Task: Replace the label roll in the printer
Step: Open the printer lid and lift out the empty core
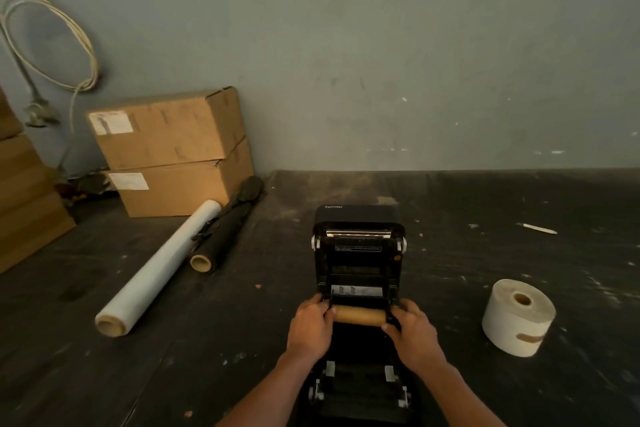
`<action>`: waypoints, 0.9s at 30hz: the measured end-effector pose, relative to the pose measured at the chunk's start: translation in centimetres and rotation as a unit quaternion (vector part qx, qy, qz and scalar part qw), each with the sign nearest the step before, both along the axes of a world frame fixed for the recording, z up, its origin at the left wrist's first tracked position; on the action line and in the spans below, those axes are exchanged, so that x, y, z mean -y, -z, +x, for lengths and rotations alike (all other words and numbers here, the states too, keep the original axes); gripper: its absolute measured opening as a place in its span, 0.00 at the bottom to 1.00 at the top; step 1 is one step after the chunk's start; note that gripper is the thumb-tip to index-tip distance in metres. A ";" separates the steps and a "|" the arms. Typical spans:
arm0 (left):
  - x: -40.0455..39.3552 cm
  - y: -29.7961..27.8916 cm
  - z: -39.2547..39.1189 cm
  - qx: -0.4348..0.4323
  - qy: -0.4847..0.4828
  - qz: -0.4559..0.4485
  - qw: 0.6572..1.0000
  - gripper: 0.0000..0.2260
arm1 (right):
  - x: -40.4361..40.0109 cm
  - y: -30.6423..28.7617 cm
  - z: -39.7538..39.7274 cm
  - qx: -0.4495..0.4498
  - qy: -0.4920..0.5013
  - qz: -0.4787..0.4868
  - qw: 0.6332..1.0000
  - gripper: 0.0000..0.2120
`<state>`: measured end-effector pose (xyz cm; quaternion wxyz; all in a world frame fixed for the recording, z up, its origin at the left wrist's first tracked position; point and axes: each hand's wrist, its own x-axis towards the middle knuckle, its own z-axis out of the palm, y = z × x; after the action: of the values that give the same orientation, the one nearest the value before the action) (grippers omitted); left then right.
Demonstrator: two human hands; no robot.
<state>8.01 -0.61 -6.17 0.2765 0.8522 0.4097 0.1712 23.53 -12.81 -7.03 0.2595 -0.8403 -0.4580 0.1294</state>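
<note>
A black label printer stands on the dark table with its lid swung open toward the wall. Across its roll bay lies a bare brown cardboard core. My left hand grips the core's left end and my right hand grips its right end, fingers curled round the holder pieces there. A full white label roll stands on end on the table to the right of the printer, apart from both hands.
A roll of clear stretch film and a dark roll lie at the left. Two stacked cardboard boxes stand against the wall, more boxes at far left. A small white stick lies at the right rear.
</note>
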 end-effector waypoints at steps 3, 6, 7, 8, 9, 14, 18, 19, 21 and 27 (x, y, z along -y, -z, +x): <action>0.0 -1.9 0.1 0.048 -0.009 -0.031 0.998 0.11 | 0.2 -1.3 -0.2 -0.021 0.017 0.053 0.998 0.20; -0.4 -3.7 -0.1 0.103 0.001 -0.044 0.994 0.11 | 1.0 -3.8 -0.1 -0.096 0.018 0.100 0.990 0.18; -0.5 -4.4 -0.3 0.121 0.006 -0.050 0.991 0.13 | 1.5 -4.8 -0.1 -0.129 0.015 0.102 0.986 0.16; -0.6 -5.0 -0.6 0.138 0.013 -0.065 0.988 0.14 | 2.0 -5.5 -0.1 -0.165 0.013 0.106 0.981 0.13; -0.6 -5.5 -0.7 0.154 0.022 -0.089 0.984 0.14 | 2.7 -6.1 -0.1 -0.202 0.014 0.117 0.972 0.11; 1.1 -7.1 -1.4 0.220 0.103 -0.292 0.925 0.07 | 7.2 -7.6 -1.3 -0.306 0.044 0.194 0.931 0.08; 4.4 -6.6 -1.0 0.233 0.145 -0.423 0.864 0.07 | 11.3 -8.2 -3.1 -0.357 0.127 0.282 0.882 0.09; 5.6 -6.1 -0.8 0.233 0.153 -0.452 0.847 0.08 | 12.5 -8.4 -3.4 -0.362 0.148 0.297 0.871 0.10; 8.0 -5.3 -0.2 0.234 0.164 -0.491 0.823 0.11 | 14.8 -8.6 -3.8 -0.363 0.180 0.317 0.858 0.13; 13.1 -4.1 0.8 0.232 0.157 -0.564 0.777 0.09 | 19.9 -7.0 -3.9 -0.464 0.244 0.370 0.767 0.09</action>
<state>8.82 -13.68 -2.06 0.8170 0.5312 0.2172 0.0560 19.60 -32.76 0.00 0.7541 -0.6000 -0.0735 0.2566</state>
